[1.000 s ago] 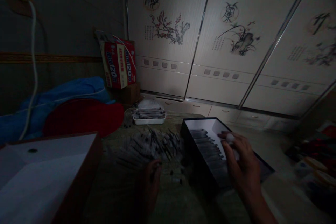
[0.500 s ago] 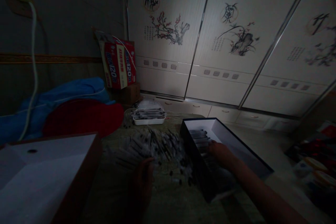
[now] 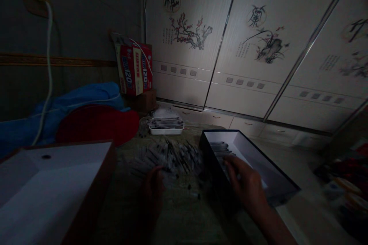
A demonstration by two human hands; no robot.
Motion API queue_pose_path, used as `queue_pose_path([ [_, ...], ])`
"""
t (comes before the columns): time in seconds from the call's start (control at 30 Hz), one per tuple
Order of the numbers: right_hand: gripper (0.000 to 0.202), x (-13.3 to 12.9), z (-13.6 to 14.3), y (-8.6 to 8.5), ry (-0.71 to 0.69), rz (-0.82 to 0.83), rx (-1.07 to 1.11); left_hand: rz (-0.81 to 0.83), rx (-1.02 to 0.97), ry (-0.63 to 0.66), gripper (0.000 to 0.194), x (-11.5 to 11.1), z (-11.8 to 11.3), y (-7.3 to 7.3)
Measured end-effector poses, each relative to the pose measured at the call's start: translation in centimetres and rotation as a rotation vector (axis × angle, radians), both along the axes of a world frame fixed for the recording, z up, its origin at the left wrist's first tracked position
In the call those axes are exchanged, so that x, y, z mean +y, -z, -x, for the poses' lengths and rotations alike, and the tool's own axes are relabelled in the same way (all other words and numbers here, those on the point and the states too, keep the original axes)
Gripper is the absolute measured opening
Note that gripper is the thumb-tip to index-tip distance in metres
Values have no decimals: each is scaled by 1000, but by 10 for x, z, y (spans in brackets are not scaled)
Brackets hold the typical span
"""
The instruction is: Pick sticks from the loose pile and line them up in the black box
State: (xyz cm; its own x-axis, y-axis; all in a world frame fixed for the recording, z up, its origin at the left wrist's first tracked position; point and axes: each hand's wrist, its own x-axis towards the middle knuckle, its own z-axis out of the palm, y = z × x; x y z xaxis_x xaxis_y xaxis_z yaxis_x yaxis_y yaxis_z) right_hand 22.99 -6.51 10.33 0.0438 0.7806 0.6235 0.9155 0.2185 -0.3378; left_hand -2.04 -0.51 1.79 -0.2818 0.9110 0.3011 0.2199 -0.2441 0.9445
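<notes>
Head view, dim: a dark box (image 3: 263, 153) sits on the desk (image 3: 186, 218), with pens (image 3: 220, 147) in a row along its left side. Inside that box, the right hand (image 3: 240, 178) has its fingers drawn narrow at the pens; whether it grips one, I cannot tell. Just left of the box lies a loose pile of pens (image 3: 179, 157), and the left hand (image 3: 153, 185) is curled at its near edge, its contents too dark to make out. Beyond the pile, left of the box's far end, stands a white tray (image 3: 166, 131) of pens. Well left of the box is a red-brown box (image 3: 101, 182).
</notes>
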Motion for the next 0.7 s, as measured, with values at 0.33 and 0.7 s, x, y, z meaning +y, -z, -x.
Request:
queue_pose_path([
  [0.33, 20, 12, 110, 63, -163, 418, 134, -18, -42, -177, 37, 6, 23, -16],
  [0.7, 19, 26, 151, 100, -259, 448, -111, -3, -57, -156, 39, 3, 21, -18],
])
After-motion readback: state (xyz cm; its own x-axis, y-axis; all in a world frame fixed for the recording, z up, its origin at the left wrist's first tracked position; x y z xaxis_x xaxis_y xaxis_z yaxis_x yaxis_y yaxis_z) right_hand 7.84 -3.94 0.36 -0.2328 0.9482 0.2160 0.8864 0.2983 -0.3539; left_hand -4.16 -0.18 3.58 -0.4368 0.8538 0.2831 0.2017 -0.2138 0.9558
